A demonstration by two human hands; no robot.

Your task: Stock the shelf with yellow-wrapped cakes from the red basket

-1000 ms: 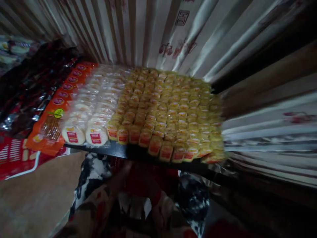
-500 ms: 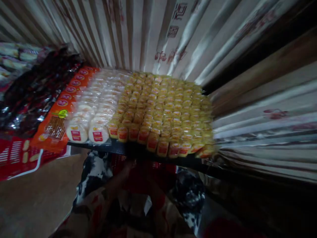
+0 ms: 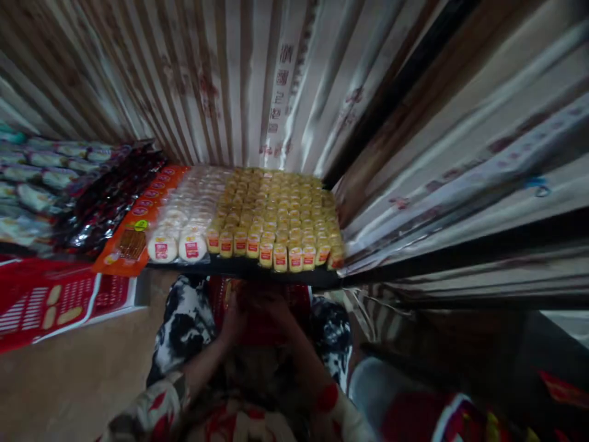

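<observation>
Between my knees, in deep shadow under the shelf's front edge, is a red printed package [image 3: 262, 334]; whether it is a bag or a box I cannot tell. My left hand [image 3: 235, 314] is at its left side and my right hand [image 3: 276, 307] reaches over its upper part. The fingers of both hands are lost in the dark. Above them stand tight rows of small yellow-wrapped snack packs [image 3: 280, 215] with red labels. Left of these are two rows of round white wrapped cakes [image 3: 179, 239].
An orange snack bag [image 3: 126, 252], dark shiny packets [image 3: 103, 209] and pale wrapped packs [image 3: 55, 159] continue along the black shelf [image 3: 230, 267] leftward. Corrugated printed sheeting [image 3: 239, 80] rises behind and to the right. A red printed carton [image 3: 69, 301] is at lower left.
My view has tilted and shifted, so the yellow packs appear smaller and further left. My forearms show more clearly; both hands remain at the red package.
</observation>
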